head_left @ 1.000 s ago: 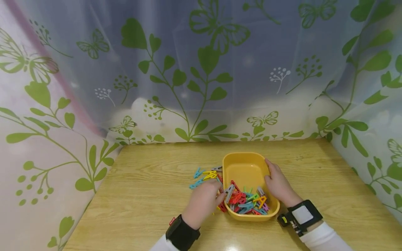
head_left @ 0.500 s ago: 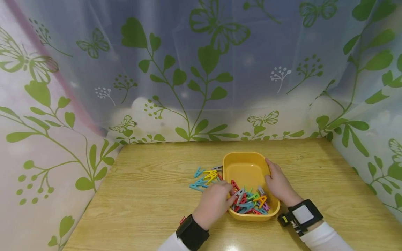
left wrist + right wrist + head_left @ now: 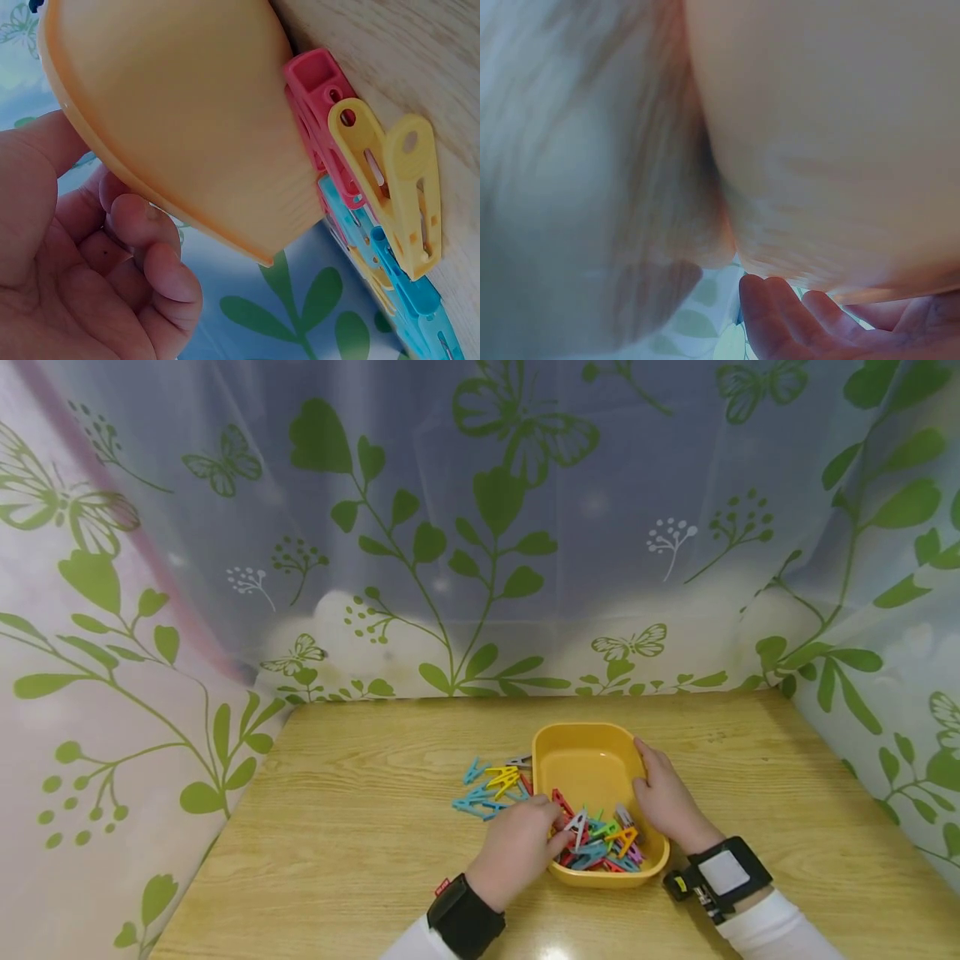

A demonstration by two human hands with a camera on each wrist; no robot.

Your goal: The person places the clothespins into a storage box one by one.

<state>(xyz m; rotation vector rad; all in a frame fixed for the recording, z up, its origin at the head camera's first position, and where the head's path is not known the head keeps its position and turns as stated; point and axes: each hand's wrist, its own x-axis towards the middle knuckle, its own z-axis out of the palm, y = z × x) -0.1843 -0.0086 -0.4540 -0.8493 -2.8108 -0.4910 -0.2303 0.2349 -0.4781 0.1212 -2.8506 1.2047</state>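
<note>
A yellow plastic basin (image 3: pixel 588 881) holds a heap of colourful clothespins (image 3: pixel 600 850) at its near end. My left hand (image 3: pixel 517 845) reaches over its left rim, the thumb and a finger at a grey clothespin (image 3: pixel 577 828) above the heap. In the left wrist view the fingers (image 3: pixel 169 277) are curled beside the basin's rim (image 3: pixel 142 187); the tips past the rim are hidden. My right hand (image 3: pixel 670 797) grips the right rim, thumb on the inner side. The right wrist view shows its fingers (image 3: pixel 780 315) against the basin's outer wall (image 3: pixel 832 150).
Left of the basin, several loose clothespins lie on the wooden table (image 3: pixel 337 827): blue ones (image 3: pixel 474 770), yellow ones (image 3: pixel 504 779), a grey one (image 3: pixel 519 762) and a red one, partly hidden. A butterfly-and-leaf patterned curtain (image 3: pixel 420 610) borders the table at the back and sides.
My left hand has moved right from beside the basin to over its rim, bringing the grey clothespin above the heap. The right hand and the basin have stayed in place.
</note>
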